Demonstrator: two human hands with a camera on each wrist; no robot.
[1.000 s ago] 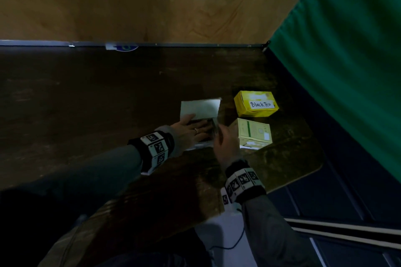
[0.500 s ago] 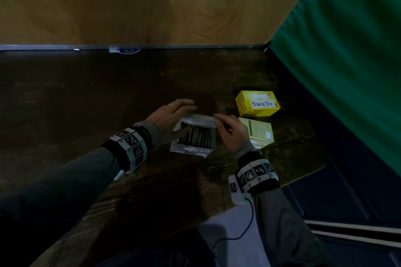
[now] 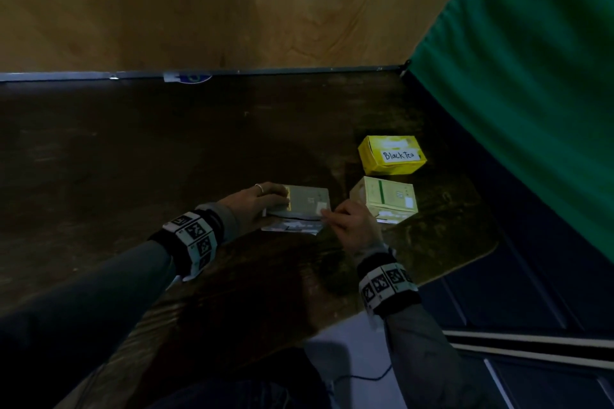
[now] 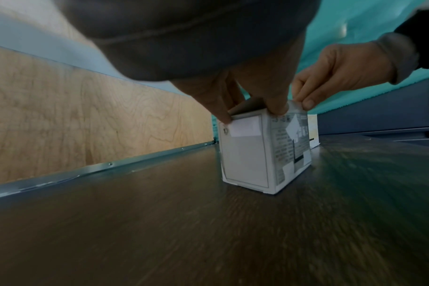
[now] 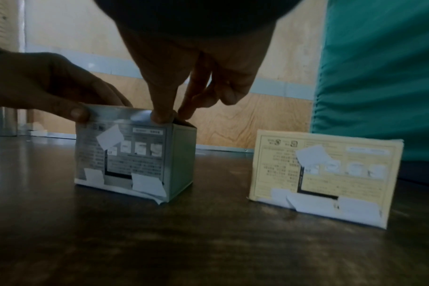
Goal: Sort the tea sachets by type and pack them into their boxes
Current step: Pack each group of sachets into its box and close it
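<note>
Your left hand (image 3: 255, 206) and right hand (image 3: 354, 226) both hold the grey tea box (image 3: 307, 202) standing on the dark worktop (image 3: 133, 159) at centre frame: left fingers curled over its top edge, right thumb and forefinger pinching its right top corner. Its lid lies shut, and white paper patches dot its printed side. Just right of it stands a pale yellow-green box (image 3: 387, 199); above that in the frame, a bright yellow box (image 3: 392, 154) labelled "Black Tea".

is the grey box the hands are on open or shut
Shut: in the head view the lid lies flat on the grey box, both hands at its top edges.
</note>
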